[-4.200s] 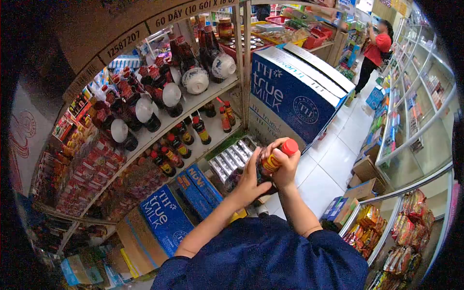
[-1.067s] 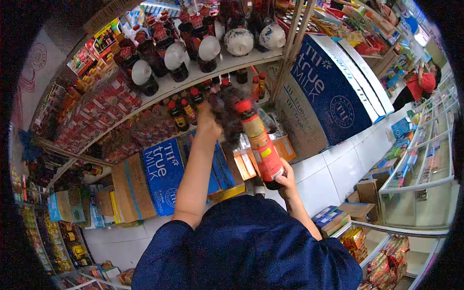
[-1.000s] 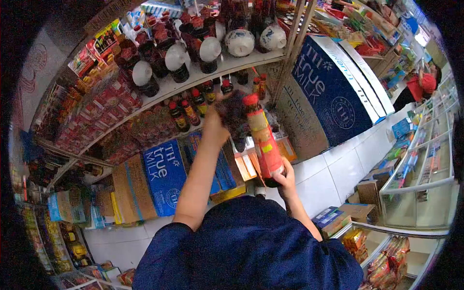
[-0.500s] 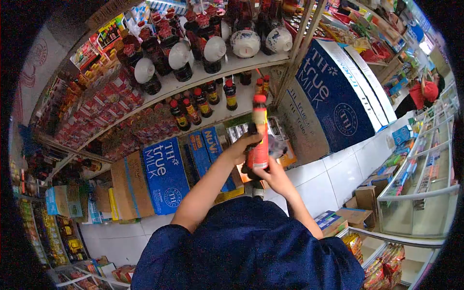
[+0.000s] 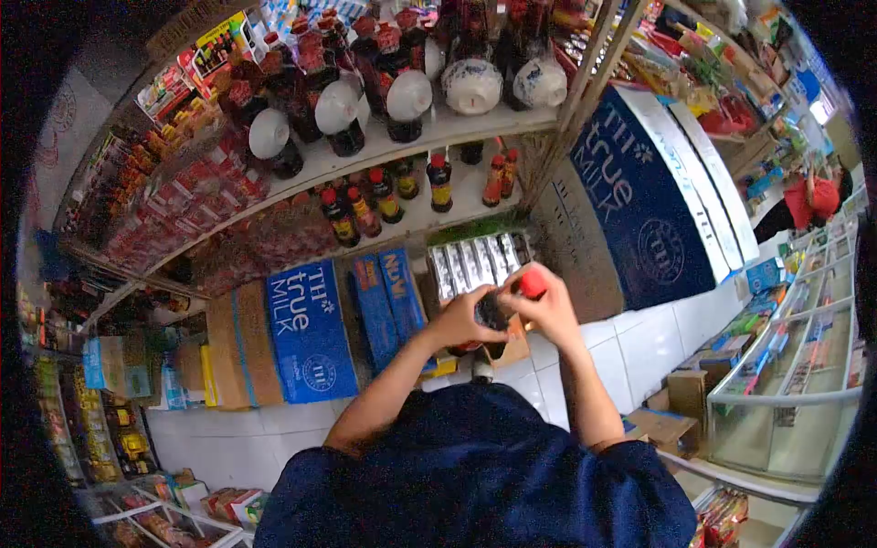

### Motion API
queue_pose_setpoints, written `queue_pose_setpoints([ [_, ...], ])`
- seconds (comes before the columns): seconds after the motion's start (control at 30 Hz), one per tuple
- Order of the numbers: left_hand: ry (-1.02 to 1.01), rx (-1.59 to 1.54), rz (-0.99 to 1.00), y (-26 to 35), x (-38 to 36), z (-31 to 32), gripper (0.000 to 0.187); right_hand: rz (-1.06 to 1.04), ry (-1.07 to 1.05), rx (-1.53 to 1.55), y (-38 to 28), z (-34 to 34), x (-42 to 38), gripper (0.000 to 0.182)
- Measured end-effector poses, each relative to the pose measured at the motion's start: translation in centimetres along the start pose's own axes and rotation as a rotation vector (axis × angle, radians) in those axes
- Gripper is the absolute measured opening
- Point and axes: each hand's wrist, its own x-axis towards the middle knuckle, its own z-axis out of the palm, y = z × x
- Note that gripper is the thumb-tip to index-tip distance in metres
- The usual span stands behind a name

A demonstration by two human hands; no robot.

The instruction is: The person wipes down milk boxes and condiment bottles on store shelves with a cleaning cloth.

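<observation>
Just under the lower shelf, my two hands are close together in front of my chest. My right hand (image 5: pixel 551 310) closes around a sauce bottle; its red cap (image 5: pixel 532 283) shows between thumb and fingers, while most of the body is hidden. My left hand (image 5: pixel 459 321) curves around a dark, rounded thing (image 5: pixel 491 313) beside the bottle; I cannot tell what it is. Beneath both hands sits an open carton with silvery packs (image 5: pixel 470 265). More red-capped sauce bottles (image 5: pixel 439 183) stand upright on the lower shelf ahead.
Large dark bottles with white bowls (image 5: pixel 408 96) line the upper shelf (image 5: pixel 365 155). Blue milk cartons stand on the floor to the left (image 5: pixel 311 333) and right (image 5: pixel 653 201). A glass display case (image 5: pixel 776 429) is at the right. A person in red (image 5: pixel 808 201) is farther back.
The bottle was upright with its red label showing; now it is lower and mostly covered by my hands. My right hand has moved up to its cap. Two bottles at the shelf's right end show more fully.
</observation>
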Motion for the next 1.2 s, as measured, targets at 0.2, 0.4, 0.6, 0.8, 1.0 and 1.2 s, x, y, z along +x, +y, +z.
queue_pose_setpoints([
  [0.2,0.01,-0.148,0.051,-4.1,0.9,-0.8,0.073,-0.378,-0.146,-0.315,-2.1,0.3,1.1,0.029],
  [0.4,0.17,-0.991,-0.083,-8.1,-0.3,-1.5,0.06,-0.418,-0.257,-0.254,-0.2,0.3,3.1,0.033],
  [0.6,0.483,-0.767,-0.621,-13.1,-1.8,-1.7,0.047,-0.157,-0.164,-0.124,8.1,1.2,6.6,0.027],
  [0.8,0.776,0.55,-0.517,-15.9,-5.2,-1.0,0.052,-0.264,-0.008,-0.233,14.5,0.9,12.3,0.025],
  [1.0,0.817,0.811,-0.487,-17.1,-5.4,0.4,0.058,-0.322,-0.011,-0.51,19.4,0.4,22.4,0.031],
  [1.2,0.815,0.815,-0.508,-17.3,-5.2,-0.6,0.059,-0.359,0.019,-0.819,28.7,1.1,31.8,0.023],
])
